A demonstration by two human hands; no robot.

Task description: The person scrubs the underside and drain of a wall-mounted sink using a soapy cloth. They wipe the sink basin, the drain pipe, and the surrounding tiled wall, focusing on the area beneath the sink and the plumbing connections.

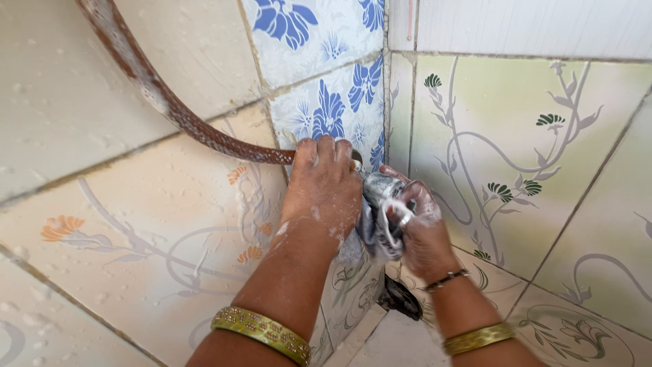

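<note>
Left hand (324,194) gripping braided hose (170,105) at tiled wall (136,224); right hand (421,228) clutching soapy cloth (380,217)

Glossy glazed wall tiles (530,136); a braided, rough-looking hose (170,102). Wet, soapy grey cloth (380,221); shiny gold-coloured metal bangles (261,331).

Tiled wall corner, damp and patterned

The left wall carries pale cream tiles (136,245) with faint grey swirls and small orange flowers (61,228), speckled with water drops; beside the corner sit white tiles printed with blue flowers (331,109). The right wall has pale green tiles (516,149) with grey curling vines and dark green fan-shaped leaves (550,119), topped by a plain white tile (530,27). Low in the corner, a dark opening (401,298) sits near the floor (401,343).
</note>
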